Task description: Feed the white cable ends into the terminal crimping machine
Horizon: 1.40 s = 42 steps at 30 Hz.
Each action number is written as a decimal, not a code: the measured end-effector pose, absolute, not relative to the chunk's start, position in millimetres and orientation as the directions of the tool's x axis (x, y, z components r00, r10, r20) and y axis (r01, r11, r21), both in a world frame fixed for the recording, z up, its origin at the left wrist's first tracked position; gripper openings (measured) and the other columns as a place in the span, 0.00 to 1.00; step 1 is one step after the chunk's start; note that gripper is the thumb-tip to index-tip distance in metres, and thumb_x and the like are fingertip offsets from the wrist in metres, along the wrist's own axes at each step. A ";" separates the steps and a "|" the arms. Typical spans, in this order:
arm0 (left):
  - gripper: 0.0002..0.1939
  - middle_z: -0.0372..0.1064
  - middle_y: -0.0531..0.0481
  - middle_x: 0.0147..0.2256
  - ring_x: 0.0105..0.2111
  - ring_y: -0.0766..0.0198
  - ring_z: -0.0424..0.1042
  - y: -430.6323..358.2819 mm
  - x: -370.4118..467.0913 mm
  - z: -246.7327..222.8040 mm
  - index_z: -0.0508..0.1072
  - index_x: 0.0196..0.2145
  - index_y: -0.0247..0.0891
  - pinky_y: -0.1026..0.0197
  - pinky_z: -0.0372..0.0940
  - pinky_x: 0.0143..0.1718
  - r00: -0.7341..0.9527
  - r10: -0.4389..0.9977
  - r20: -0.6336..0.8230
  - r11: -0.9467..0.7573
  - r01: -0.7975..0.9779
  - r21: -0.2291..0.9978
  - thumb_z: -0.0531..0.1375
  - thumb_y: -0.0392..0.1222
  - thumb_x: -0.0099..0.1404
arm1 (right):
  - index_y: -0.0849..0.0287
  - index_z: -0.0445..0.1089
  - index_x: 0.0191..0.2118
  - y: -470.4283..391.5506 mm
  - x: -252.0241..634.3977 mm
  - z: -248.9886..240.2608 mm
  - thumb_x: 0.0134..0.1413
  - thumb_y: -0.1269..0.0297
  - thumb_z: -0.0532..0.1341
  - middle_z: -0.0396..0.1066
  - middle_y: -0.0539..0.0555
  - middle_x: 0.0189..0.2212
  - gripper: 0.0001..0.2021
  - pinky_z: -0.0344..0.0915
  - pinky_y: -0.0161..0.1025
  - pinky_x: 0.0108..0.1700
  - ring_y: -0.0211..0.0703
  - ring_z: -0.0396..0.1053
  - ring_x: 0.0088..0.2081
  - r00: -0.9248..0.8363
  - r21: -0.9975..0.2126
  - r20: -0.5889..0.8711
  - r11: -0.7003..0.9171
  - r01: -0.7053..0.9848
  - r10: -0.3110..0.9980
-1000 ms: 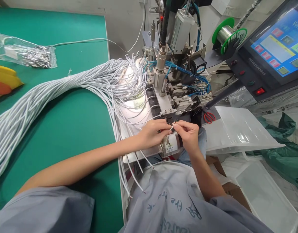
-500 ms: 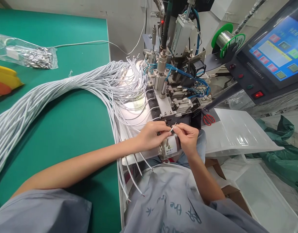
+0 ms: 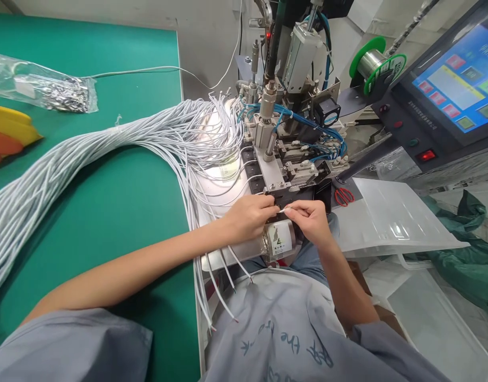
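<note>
Between my two hands a white cable end shows as a short pale length. My left hand is closed round the cable, its fingertips at the machine's front edge. The thumb and fingers of my right hand pinch the tip of the same cable. Just beyond both hands stands the machine with metal cylinders and blue air tubes. A thick bundle of white cables runs from the left to it, several ends hanging over my lap. Below my hands is a labelled cylinder.
A control screen and a solder wire spool stand at the right. Red-handled scissors lie near a white plastic sheet. On the green table are a bag of metal parts and a yellow-orange object.
My right hand has turned slightly, and the cable end between my fingers now lies flatter. Both hands stay close together in front of the machine. The view has shifted slightly.
</note>
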<state>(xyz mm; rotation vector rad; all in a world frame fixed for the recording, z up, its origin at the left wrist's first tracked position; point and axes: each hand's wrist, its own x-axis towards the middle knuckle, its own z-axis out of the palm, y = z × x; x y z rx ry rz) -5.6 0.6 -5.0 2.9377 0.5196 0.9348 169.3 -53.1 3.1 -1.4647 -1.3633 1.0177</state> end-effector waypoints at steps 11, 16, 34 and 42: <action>0.15 0.67 0.45 0.32 0.23 0.66 0.67 -0.5 -4.8 -14.5 0.72 0.40 0.30 0.64 0.59 0.21 0.855 0.494 0.158 -0.869 0.483 0.102 0.48 0.27 0.60 | 0.62 0.74 0.31 -43.9 180.0 -43.5 0.42 0.60 0.61 0.74 0.54 0.30 0.11 0.66 0.37 0.36 0.38 0.68 0.31 0.189 -0.981 -0.161 -0.179 0.082 0.969; 0.17 0.68 0.44 0.35 0.26 0.65 0.70 3.0 -5.1 -22.2 0.71 0.45 0.31 0.63 0.66 0.26 0.858 0.506 0.088 -0.861 0.497 0.107 0.48 0.26 0.61 | 0.62 0.70 0.27 -36.5 180.8 -53.9 0.40 0.58 0.63 0.69 0.50 0.22 0.11 0.61 0.34 0.29 0.33 0.62 0.24 0.126 -0.970 -0.232 -0.239 0.038 0.964; 0.17 0.66 0.45 0.34 0.29 0.63 0.70 4.1 -6.4 -20.6 0.68 0.48 0.32 0.64 0.64 0.25 0.895 0.420 0.148 -0.907 0.411 0.092 0.52 0.28 0.62 | 0.61 0.66 0.26 -34.2 180.5 -50.2 0.45 0.58 0.60 0.64 0.47 0.19 0.10 0.58 0.33 0.27 0.32 0.59 0.22 0.065 -0.971 -0.202 -0.209 0.116 0.977; 0.14 0.65 0.44 0.33 0.30 0.63 0.71 4.7 -4.4 -16.9 0.68 0.47 0.31 0.64 0.64 0.25 0.906 0.413 0.087 -0.910 0.410 0.051 0.49 0.31 0.66 | 0.61 0.68 0.25 -34.2 182.8 -51.1 0.42 0.56 0.61 0.66 0.50 0.21 0.12 0.61 0.33 0.27 0.34 0.62 0.25 0.039 -0.952 -0.286 -0.289 0.101 0.957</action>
